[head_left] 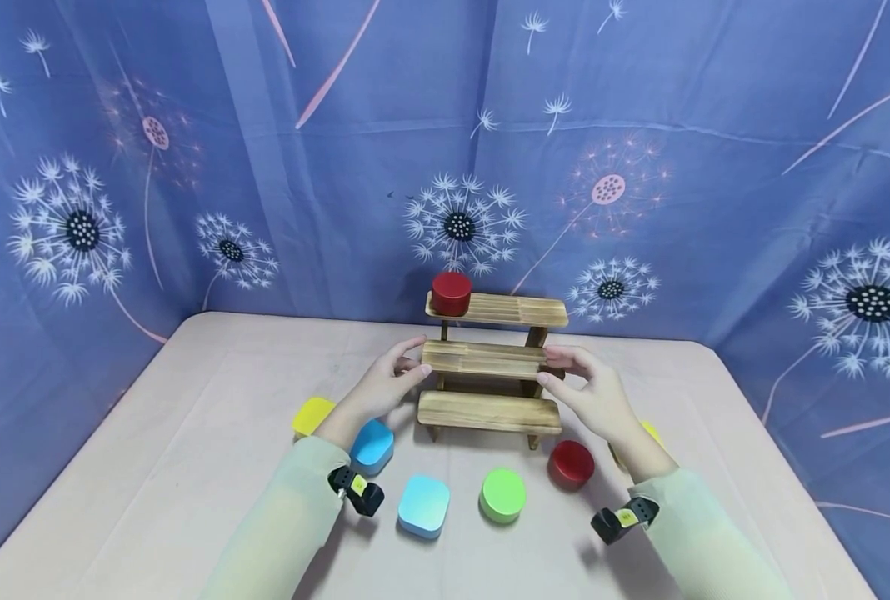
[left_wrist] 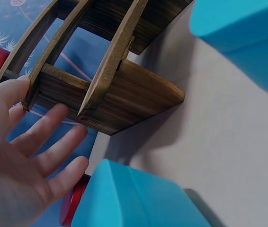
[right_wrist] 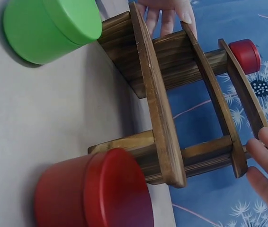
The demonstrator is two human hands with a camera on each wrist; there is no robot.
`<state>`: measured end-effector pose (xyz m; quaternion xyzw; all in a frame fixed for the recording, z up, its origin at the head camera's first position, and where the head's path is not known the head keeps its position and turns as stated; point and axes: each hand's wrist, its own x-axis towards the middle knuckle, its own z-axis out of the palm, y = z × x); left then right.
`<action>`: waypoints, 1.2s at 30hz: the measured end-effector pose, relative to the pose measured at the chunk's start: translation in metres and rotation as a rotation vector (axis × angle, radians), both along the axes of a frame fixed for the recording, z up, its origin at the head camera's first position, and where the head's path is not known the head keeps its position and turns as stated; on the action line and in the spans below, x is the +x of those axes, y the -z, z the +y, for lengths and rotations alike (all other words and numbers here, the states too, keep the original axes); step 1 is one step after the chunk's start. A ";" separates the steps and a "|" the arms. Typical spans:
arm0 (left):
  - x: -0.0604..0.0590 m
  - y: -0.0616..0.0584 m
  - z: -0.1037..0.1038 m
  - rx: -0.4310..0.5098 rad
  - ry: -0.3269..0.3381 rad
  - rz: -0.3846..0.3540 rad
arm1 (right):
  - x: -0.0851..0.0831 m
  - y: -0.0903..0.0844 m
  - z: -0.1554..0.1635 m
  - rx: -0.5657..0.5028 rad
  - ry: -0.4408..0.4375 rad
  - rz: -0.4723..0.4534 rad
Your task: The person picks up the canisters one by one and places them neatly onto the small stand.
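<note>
Nearest the wearer, on the pink table, a blue square tin, a green round tin and a red round tin are being left untouched in a row. Just beyond them, the wooden three-step rack is being framed at its middle step by the left hand and the right hand, fingers straight and slightly apart, tips at the step's ends. Farthest back, another red tin is being borne on the top step.

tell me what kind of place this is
Probably a staged tabletop recording booth: a dandelion-print blue backdrop encloses a table holding a small wooden step shelf and coloured tins, such as a green tin.
</note>
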<state>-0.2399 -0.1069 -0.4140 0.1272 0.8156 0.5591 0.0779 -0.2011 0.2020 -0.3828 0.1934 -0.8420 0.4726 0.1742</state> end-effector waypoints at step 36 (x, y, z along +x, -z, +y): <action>0.006 -0.005 0.003 -0.052 -0.014 -0.006 | 0.038 0.028 0.019 -0.074 0.102 -0.103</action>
